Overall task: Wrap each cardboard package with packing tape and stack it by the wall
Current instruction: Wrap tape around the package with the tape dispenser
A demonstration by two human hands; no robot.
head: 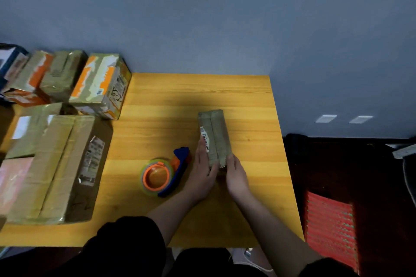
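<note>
Two hands are steadying one small package (215, 136) near the middle of the wooden table (258, 186), and I am keeping them at its near end so it cannot skate about on the smooth top. My left hand (201, 175) is lying flat along the package's left side, fingers straight and pressing inward; my right hand (236, 177) is pressing the near right corner, with its fingers fairly straight as well, though I cannot tell whether the thumb is hooking underneath. Neither hand is really closing around it, as far as I can judge.

I am leaving the tape dispenser (167, 173) just beside my left hand, lying on its side with the orange-cored roll facing up, so it is within easy reach.

My package is looking long and narrow, dull brown, glossy with tape already running lengthwise, and carrying a white label strip on its left upper edge. Other packages (56, 164) are sitting along the table's left side, some against the blue wall (202, 18), where I judge this one is heading.
</note>
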